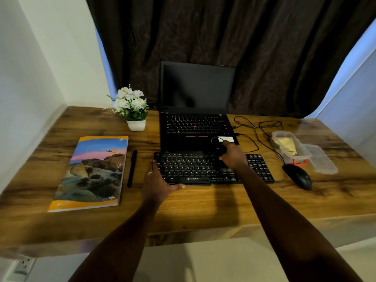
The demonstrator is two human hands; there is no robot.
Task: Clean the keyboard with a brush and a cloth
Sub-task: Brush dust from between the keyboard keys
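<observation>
Lighting is dim and warm, from above. My right arm (274, 210) casts a broad shadow on the desk (203, 204) in front of the keyboard (183, 165). Glare whitens the desk's far right corner. Cool blue light edges the curtain (223, 37) on both sides. Wide-angle distortion curves walls (30, 78) and desk front. The dark object (220, 149) in my right hand (234, 157) merges with the black laptop (195, 143).

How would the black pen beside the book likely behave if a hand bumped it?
The pen looks slim and round, so it would probably roll sideways on the smooth wooden desk. It seems rigid and light, likely easy to pinch up. The book to its left might stop it.
</observation>
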